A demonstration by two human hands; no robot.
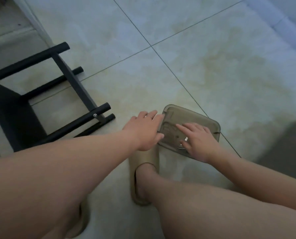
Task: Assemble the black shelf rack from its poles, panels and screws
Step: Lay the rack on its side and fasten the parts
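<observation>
Pale floor tiles [212,66] with thin dark grout lines lay under everything you were looking down on. Your landmark was the smoky see-through plastic box [204,124], which sat flat on the floor.

Your left hand [143,130] lay against the left side of the box. Its fingers were stretched out nearly straight along that edge, and the thumb touched the near-left corner. It was open and braced the box rather than closing round it. A ring [150,116] showed on one finger.

Your right hand [199,141] lay spread over the middle of the box with its fingers straight and apart, gripping nothing. I could not tell whether the fingers rested on a lid or reached inside. A small silvery piece [186,139] glinted just beside that thumb, too small to name.

Well to the left of the box, the black shelf rack [78,85] lay partly built on the floor. Its poles [32,60] ran through a side rail, and their round ends pointed toward the box. A silver screw [95,115] sat in the rail's end nearest the box.

Your tan slipper [142,159] touched the box's near-left corner, just under your left hand.
</observation>
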